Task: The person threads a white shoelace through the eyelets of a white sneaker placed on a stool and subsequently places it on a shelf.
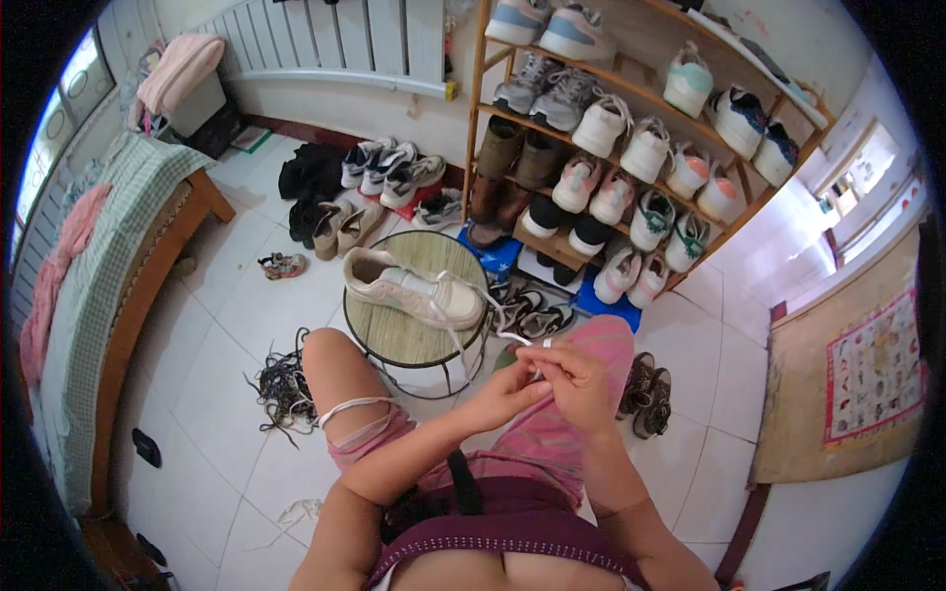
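A cream-coloured sneaker [421, 287] lies on a small round stool [377, 329] with a straw-coloured top, its toe towards the right. From its toe end a white shoelace [501, 316] runs to my hands, while another length droops over the stool's edge. My left hand [510, 391] and my right hand [575, 380] meet above the knee in pink trousers, both pinching the lace between their fingertips. The fingers partly hide the lace end. Across my other thigh lies a second white lace [355, 406].
A wooden shoe rack [477, 111] with several pairs stands ahead. Shoes [392, 166] line the floor by the wall. A heap of dark laces [288, 388] lies beside my knee, and dark shoes [650, 395] sit at the right. A bed [140, 318] runs along the left.
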The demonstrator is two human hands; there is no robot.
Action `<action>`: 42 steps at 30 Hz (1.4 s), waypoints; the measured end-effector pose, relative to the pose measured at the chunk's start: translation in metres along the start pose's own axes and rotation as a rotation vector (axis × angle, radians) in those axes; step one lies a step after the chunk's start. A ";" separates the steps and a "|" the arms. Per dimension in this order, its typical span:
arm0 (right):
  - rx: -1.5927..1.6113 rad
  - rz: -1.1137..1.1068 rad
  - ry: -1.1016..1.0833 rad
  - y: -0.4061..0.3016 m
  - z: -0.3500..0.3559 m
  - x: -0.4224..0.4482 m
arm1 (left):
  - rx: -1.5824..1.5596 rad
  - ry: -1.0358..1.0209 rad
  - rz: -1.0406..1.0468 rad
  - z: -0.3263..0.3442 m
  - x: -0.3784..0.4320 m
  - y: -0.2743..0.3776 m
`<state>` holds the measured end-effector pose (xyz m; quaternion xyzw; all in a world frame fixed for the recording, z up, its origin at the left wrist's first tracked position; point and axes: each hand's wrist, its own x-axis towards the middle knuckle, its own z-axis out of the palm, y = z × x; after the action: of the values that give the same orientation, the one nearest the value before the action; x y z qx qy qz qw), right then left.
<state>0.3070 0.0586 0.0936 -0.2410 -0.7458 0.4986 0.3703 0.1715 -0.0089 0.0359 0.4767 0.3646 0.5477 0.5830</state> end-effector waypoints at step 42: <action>-0.049 -0.237 0.665 -0.020 0.006 0.137 | 1.488 0.326 0.004 -0.207 0.001 0.042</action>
<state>0.2191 0.1471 0.1529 -0.3108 -0.6190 0.3285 0.6421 -0.0371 0.0217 0.0185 0.6577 0.7184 0.2219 0.0458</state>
